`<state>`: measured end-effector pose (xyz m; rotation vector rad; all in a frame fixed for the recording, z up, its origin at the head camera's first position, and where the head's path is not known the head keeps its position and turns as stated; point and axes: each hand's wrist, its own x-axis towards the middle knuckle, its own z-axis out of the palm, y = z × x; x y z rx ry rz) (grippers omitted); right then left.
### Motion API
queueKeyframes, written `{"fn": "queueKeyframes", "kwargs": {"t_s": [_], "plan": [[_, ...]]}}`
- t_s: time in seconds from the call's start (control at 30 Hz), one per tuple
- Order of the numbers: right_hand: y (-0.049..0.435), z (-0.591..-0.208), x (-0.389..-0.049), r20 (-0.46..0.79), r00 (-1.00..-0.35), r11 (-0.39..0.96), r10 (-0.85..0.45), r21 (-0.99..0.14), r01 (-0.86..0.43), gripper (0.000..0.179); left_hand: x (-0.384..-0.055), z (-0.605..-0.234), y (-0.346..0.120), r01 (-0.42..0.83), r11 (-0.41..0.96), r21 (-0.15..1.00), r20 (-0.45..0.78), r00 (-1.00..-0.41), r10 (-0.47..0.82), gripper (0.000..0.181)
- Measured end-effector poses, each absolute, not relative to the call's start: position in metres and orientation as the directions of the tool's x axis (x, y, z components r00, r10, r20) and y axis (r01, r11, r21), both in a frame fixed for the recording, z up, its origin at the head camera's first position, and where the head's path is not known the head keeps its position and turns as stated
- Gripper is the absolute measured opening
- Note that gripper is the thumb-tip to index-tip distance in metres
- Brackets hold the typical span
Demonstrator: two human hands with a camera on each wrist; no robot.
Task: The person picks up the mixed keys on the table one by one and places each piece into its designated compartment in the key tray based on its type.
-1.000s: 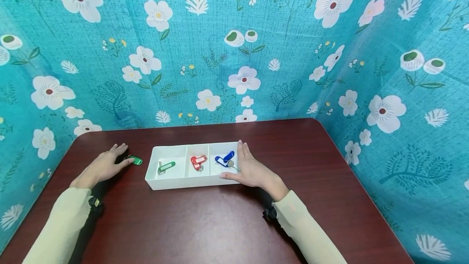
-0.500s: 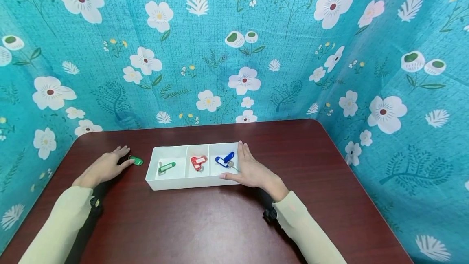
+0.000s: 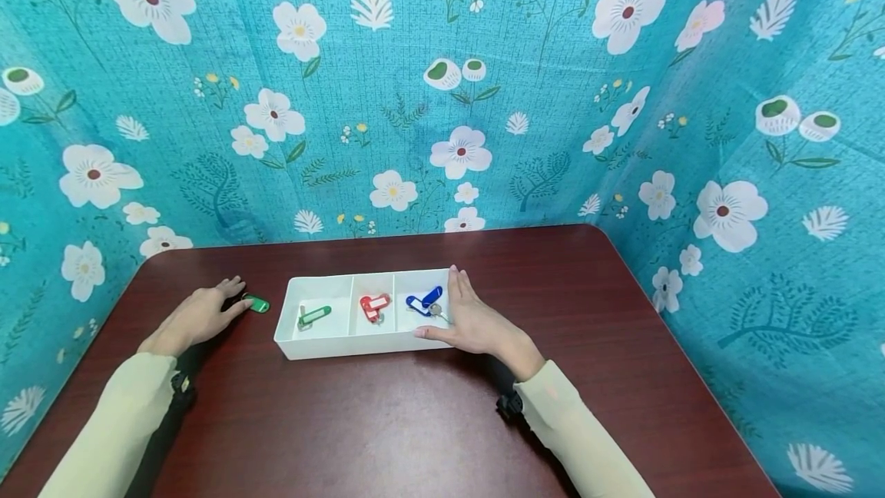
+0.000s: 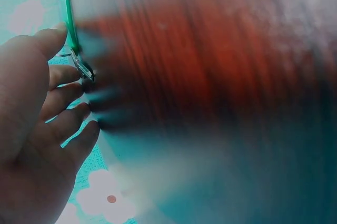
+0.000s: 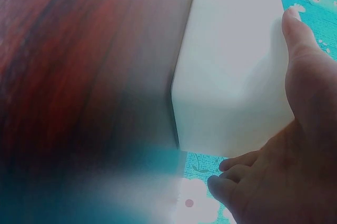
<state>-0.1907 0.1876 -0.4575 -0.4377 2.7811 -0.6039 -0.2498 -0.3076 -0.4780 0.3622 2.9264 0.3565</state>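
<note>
At the left of the table, my left hand (image 3: 195,315) lies over a key with a green key tag (image 3: 259,303). In the left wrist view the thumb touches this tag, while the key's metal (image 4: 84,69) lies close to the loosely bent fingers. A white three-compartment tray (image 3: 339,345) sits in the middle. My right hand (image 3: 478,321) rests against its right end, fingers extended along the end and thumb at the front rim. The left compartment holds a green-tagged key (image 3: 316,315), the middle one red key tags (image 3: 376,301), the right one blue key tags (image 3: 432,296) and a key.
The dark reddish-brown table (image 3: 359,436) has its far edge against a turquoise floral cloth (image 3: 387,129). More of that cloth hangs on the left and right sides. A small dark wrist device (image 3: 510,406) sits below the right wrist.
My left hand has shifted slightly right, its fingers a little nearer the green tag. The right hand, the tray and its contents look unmoved.
</note>
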Motion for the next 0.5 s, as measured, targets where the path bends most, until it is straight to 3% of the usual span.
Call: {"fn": "queueKeyframes", "kwargs": {"t_s": [0.5], "plan": [[0.1884,-0.4588,-0.1899,-0.17,-0.919,0.86,-0.356,-0.444,-0.251,0.131,-0.2472,-0.4774,-0.3085,0.286,0.93,0.232,-0.059,-0.95,0.307,0.057]]}}
